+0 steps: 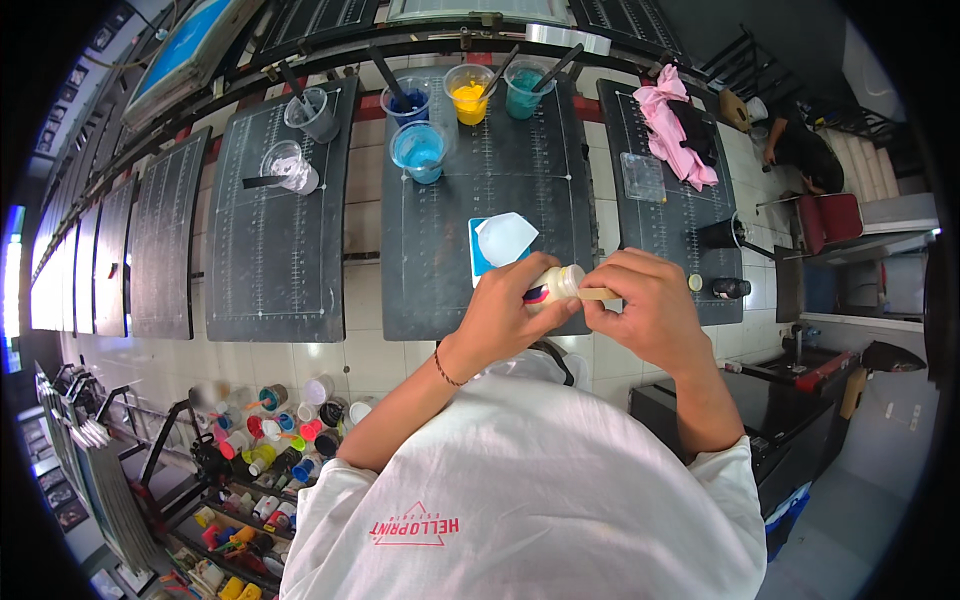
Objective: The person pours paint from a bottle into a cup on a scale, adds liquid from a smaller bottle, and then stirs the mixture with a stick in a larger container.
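My left hand (500,305) is closed around a small cream-coloured bottle (553,287), tilted so its uncapped mouth points right. Between its fingers and thumb, my right hand (648,308) pinches a flat tan stick (600,294), whose end is at the bottle's mouth; whether it reaches inside I cannot tell. Just beyond my left hand, a white cut piece (507,238) lies over a blue-and-white card (480,262) on the dark gridded board (420,290). Farther back on that board stand cups of light blue (418,152), dark blue (408,102), yellow (468,98) and teal paint (524,92), most with a dark stirrer.
The left board (265,250) bears a whitish paint cup (292,168) and a greyish cup (313,118). On the right board lie pink cloth (668,125), a clear tray (642,178), a black cup (718,234) and a dark bottle (731,288). Another person (805,150) is at far right.
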A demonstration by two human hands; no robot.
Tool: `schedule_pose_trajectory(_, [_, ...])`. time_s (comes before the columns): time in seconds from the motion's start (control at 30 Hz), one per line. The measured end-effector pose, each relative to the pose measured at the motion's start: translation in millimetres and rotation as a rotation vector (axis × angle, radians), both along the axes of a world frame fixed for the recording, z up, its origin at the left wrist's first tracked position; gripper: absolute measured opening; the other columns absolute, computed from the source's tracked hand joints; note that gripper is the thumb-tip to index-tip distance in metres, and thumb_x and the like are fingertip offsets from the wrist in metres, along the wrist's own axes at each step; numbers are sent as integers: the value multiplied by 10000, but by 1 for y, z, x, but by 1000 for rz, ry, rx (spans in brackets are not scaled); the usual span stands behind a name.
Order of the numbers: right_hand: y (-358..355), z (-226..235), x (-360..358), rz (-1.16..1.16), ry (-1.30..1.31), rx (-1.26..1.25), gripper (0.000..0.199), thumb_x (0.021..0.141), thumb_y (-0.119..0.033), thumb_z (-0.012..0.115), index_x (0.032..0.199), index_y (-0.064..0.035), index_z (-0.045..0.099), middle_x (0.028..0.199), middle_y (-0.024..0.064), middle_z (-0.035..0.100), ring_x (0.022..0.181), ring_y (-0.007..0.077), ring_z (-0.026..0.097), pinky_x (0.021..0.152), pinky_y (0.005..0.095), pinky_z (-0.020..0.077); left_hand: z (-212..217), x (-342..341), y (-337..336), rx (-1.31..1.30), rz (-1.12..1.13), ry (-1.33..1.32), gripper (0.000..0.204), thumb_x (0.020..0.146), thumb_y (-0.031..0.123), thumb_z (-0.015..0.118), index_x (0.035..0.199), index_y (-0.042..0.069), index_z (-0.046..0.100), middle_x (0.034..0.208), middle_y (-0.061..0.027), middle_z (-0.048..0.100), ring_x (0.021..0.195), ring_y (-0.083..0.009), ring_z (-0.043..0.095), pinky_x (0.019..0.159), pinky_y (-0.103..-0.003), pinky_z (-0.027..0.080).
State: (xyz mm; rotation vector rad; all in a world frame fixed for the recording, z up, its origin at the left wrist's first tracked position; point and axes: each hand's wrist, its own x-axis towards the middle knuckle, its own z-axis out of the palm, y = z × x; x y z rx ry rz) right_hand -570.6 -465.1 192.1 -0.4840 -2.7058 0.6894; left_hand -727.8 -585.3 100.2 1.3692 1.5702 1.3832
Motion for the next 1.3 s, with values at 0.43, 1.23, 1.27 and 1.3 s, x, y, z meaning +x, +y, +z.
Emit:
schedule_pose_trajectory(0.43, [30,5,18,-62,-115,-79,150,768,-193,740,839,-65,707,763,60,652,683,268,637,617,400,504,7,10,43,60,-26,111,380,803,273,802,1037,9,659,824,-153,683,684,-304,663,633,-361,524])
schedule_pose_trajectory(1.23, [28,29,27,-123,-16,-221,90,804,-54,734,863,11,717,787,104,687,636,228,639,585,325,477,20,22,51,268,94,281,401,721,275,851,945,6,656,758,-135,635,671,-297,622,591,-391,500])
schedule_pose_trajectory(1.27, [28,30,26,-130,-49,-248,105,806,-71,731,880,3,723,784,104,679,637,242,636,589,336,482,19,20,50,244,82,283,398,733,272,846,954,4,652,766,-139,642,678,-293,630,593,-384,502])
schedule_pose_trajectory(1.3, [30,32,26,-138,-81,-275,120,809,-87,729,897,-6,729,781,103,671,639,257,633,594,347,486,19,19,49,220,70,284,395,745,270,841,963,2,648,774,-144,648,686,-289,638,595,-377,504])
